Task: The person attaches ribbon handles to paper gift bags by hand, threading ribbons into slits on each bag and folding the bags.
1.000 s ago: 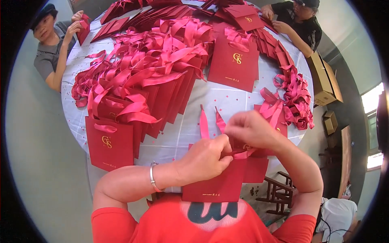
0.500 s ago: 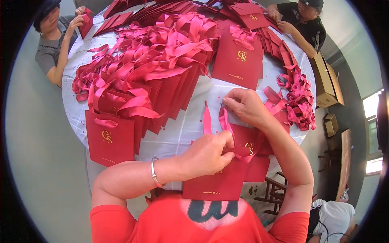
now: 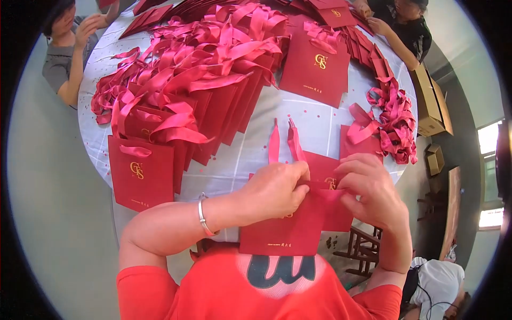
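Observation:
A red paper gift bag (image 3: 277, 237) with gold print lies at the near table edge, against my shirt. Over its upper part my left hand (image 3: 280, 189) is closed, thumb and forefinger pinching a pink ribbon (image 3: 326, 195). From there the ribbon stretches rightward to my right hand (image 3: 373, 189), whose bent thumb and fingers close on its other end. Two ribbon tails (image 3: 274, 144) with dark tips stick out beyond my left hand, lying toward the table's middle. Another red bag (image 3: 337, 216) lies partly under the right hand and the ribbon.
Rows of red bags (image 3: 141, 173) with pink ribbons (image 3: 213, 58) cover the left and far table. A bag (image 3: 314, 72) lies ahead, and a ribbon heap (image 3: 397, 122) sits at right. Two people work across the white-covered table (image 3: 250, 136). Cardboard boxes (image 3: 429, 106) stand right.
My right hand has left the far tip of a ribbon tail and come nearer and rightward, onto the ribbon beside my left hand. The person at far left has moved their hands.

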Tool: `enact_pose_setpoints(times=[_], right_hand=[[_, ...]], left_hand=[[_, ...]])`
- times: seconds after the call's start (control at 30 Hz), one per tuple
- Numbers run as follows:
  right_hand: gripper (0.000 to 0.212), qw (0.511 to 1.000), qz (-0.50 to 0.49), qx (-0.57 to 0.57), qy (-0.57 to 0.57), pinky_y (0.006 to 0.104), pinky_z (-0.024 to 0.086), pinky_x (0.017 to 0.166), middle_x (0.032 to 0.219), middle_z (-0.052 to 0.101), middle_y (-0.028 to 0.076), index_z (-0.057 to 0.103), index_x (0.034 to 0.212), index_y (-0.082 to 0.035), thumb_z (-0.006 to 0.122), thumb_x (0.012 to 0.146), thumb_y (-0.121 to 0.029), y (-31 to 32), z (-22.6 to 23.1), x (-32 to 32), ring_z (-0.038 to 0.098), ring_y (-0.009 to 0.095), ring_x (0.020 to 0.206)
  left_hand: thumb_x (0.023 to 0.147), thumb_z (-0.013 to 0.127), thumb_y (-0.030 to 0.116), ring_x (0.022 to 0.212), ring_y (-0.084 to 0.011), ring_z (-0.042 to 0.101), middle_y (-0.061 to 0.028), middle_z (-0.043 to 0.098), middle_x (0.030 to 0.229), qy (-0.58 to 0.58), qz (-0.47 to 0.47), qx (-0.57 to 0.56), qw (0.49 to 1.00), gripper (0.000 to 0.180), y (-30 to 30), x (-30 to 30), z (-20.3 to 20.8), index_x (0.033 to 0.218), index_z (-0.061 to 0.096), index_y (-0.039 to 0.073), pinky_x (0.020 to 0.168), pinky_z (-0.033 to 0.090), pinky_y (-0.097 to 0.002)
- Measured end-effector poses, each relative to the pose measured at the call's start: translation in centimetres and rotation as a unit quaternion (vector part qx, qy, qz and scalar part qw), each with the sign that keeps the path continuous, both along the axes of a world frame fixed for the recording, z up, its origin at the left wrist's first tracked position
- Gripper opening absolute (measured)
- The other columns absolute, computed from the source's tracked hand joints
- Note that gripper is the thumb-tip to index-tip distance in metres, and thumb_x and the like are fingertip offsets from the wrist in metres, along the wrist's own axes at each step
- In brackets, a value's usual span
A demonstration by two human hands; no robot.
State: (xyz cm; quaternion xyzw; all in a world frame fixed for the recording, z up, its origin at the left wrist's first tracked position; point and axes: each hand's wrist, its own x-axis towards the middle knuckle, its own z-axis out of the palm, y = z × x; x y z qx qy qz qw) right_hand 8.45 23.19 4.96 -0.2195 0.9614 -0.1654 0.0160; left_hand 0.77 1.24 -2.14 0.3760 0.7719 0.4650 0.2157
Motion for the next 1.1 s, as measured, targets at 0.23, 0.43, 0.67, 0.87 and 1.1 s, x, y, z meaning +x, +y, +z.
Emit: enact_pose_setpoints(times=[0.23, 0.43, 0.67, 0.87, 1.1], right_hand=[[0.028, 0.917, -0.105, -0.339, -0.184, 0.0252, 0.044, 0.055, 0.078, 0.066, 0.009, 0.069, 0.106, 0.000, 0.075, 0.078, -0.002, 0.4, 2.8, 3.3, 0.063, 0.012, 0.065], [0.051, 0.683, 0.112, -0.687, -0.221, 0.0430, 0.060, 0.075, 0.112, 0.061, 0.040, 0.052, 0.124, 0.013, 0.068, 0.076, 0.011, 0.9, -2.4, 3.8, 0.072, 0.037, 0.087], [0.019, 0.799, -0.020, -0.599, 0.048, 0.0264, 0.041, 0.052, 0.082, 0.067, 0.015, 0.071, 0.082, -0.001, 0.080, 0.080, -0.018, 0.2, -2.3, 2.4, 0.065, 0.020, 0.069], [0.015, 0.938, -0.045, -0.343, 0.021, 0.0321, 0.056, 0.072, 0.101, 0.069, 0.017, 0.066, 0.090, 0.003, 0.071, 0.076, 0.007, -5.0, -0.7, 0.4, 0.069, 0.025, 0.086], [0.019, 0.944, -0.090, -0.313, 0.056, 0.0333, 0.056, 0.073, 0.097, 0.068, 0.015, 0.066, 0.098, 0.001, 0.071, 0.080, 0.004, -6.2, -6.6, -0.1, 0.069, 0.029, 0.086]], left_hand=[[0.088, 0.065, 0.010, 0.067, -0.0278, 0.068, -0.0178, 0.067, 0.072, -0.055, 0.023, -0.037, 0.998, 0.013, 0.1, 0.0, 0.1, 0.091, 0.058, -0.001, 0.059, 0.049, -0.0384], [0.088, 0.064, 0.009, 0.069, -0.0304, 0.068, -0.0177, 0.067, 0.074, -0.021, 0.024, -0.020, 0.999, 0.011, 0.3, 0.3, 0.0, 0.093, 0.062, -0.001, 0.063, 0.051, -0.0384], [0.085, 0.066, 0.006, 0.080, -0.0385, 0.067, -0.0190, 0.068, 0.086, 0.145, 0.027, 0.031, 0.989, 0.012, -1.1, 0.2, -0.4, 0.095, 0.063, 0.000, 0.068, 0.053, -0.0422], [0.085, 0.064, 0.003, 0.085, -0.0403, 0.068, -0.0235, 0.068, 0.087, 0.036, 0.047, -0.002, 0.998, 0.024, -1.2, -0.1, 0.0, 0.105, 0.053, -0.002, 0.071, 0.054, -0.0440], [0.084, 0.055, -0.003, 0.085, -0.0393, 0.069, -0.0245, 0.068, 0.086, -0.016, 0.022, 0.008, 1.000, 0.020, -1.7, -1.1, 0.2, 0.105, 0.052, -0.004, 0.071, 0.054, -0.0429]])
